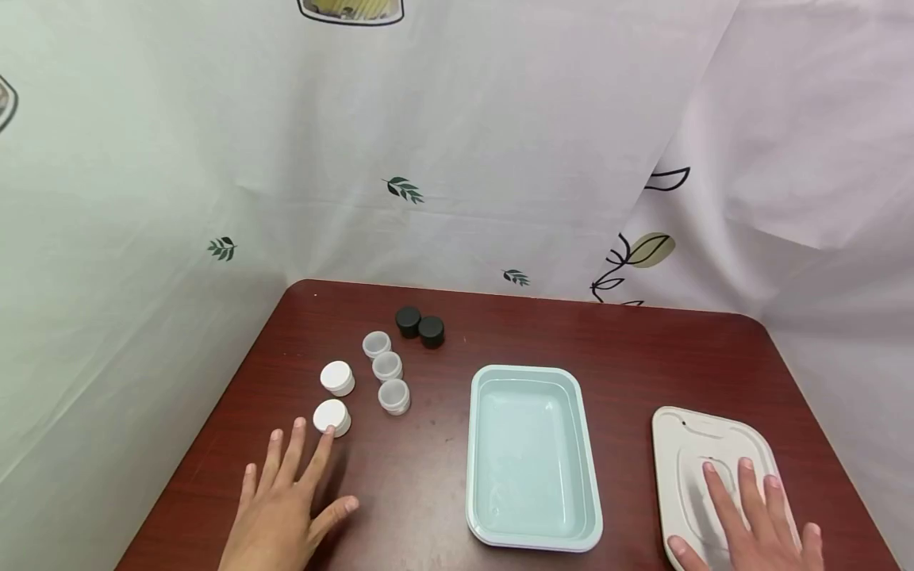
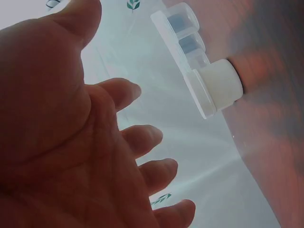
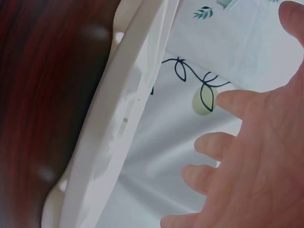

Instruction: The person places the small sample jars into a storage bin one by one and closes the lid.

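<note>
The left hand (image 1: 286,500) lies flat and spread on the desk (image 1: 428,468), a fingertip touching the nearest white-capped jar (image 1: 332,417). The right hand (image 1: 750,523), fingers straight, hovers over or rests on the white lid (image 1: 685,444); contact is unclear. Between them sits an empty pale-blue tray (image 1: 531,456).

A makeshift recording booth: dark red worktop (image 1: 628,357) hemmed in by leaf-printed white curtain (image 1: 457,159) on every side.

Bare table (image 1: 421,476) lies between the jars (image 1: 386,367) and tray (image 1: 531,456).
</note>
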The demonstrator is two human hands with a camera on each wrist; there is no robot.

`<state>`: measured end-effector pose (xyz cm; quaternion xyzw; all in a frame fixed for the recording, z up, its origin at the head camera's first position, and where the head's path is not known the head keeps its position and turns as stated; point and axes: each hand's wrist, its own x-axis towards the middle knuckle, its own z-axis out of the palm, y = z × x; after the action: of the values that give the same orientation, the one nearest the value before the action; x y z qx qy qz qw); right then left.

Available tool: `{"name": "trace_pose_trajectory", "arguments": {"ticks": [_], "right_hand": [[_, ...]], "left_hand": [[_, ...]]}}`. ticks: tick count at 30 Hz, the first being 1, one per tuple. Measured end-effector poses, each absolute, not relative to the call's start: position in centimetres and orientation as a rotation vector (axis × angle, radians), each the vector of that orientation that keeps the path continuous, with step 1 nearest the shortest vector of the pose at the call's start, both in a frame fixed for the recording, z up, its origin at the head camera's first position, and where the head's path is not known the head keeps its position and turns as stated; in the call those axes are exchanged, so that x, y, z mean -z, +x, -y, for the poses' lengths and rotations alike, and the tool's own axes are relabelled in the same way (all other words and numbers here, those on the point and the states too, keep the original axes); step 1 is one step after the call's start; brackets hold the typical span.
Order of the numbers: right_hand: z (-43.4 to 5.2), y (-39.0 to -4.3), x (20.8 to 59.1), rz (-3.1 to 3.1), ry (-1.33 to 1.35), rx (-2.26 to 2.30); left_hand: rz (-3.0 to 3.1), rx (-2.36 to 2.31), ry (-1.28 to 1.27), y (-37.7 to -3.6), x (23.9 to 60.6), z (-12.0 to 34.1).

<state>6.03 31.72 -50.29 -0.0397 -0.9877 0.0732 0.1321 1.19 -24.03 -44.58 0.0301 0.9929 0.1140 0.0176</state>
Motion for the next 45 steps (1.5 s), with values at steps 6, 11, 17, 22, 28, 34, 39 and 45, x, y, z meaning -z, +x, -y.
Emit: {"name": "trace_pose_trajectory", "arguments": {"ticks": [6,11,17,22,28,34,39,45], "right_hand": [[-31.7,5.8,50.0,2.915,-0.043,-0.304],[-31.2,5.7,49.6,2.895,0.028,-0.412],[-30.1,5.6,48.3,2.854,0.049,-0.56],[-28.8,5.3,47.3,2.774,0.073,-0.673],[-27.6,4.9,46.9,2.648,0.159,-0.878],[-26.3,4.6,46.8,2.641,0.129,-1.063],[-24.9,4.5,46.8,2.693,0.062,-1.242],[-23.8,4.1,47.7,2.571,0.174,-1.587]], "left_hand": [[-3.121,-0.421,0.097,1.0,44.4,24.0],[-3.177,-0.498,0.121,0.4,44.6,24.0],[-3.272,-0.695,0.118,-0.3,44.7,24.1],[-3.312,-0.909,0.114,-0.8,44.8,24.2],[-3.301,-1.068,0.085,-1.3,44.9,24.5],[-3.23,-1.192,0.029,-1.6,45.1,24.9],[-3.125,-1.307,-0.072,-1.9,45.1,25.0],[-2.991,-1.357,-0.267,-2.4,45.3,25.4]]}}
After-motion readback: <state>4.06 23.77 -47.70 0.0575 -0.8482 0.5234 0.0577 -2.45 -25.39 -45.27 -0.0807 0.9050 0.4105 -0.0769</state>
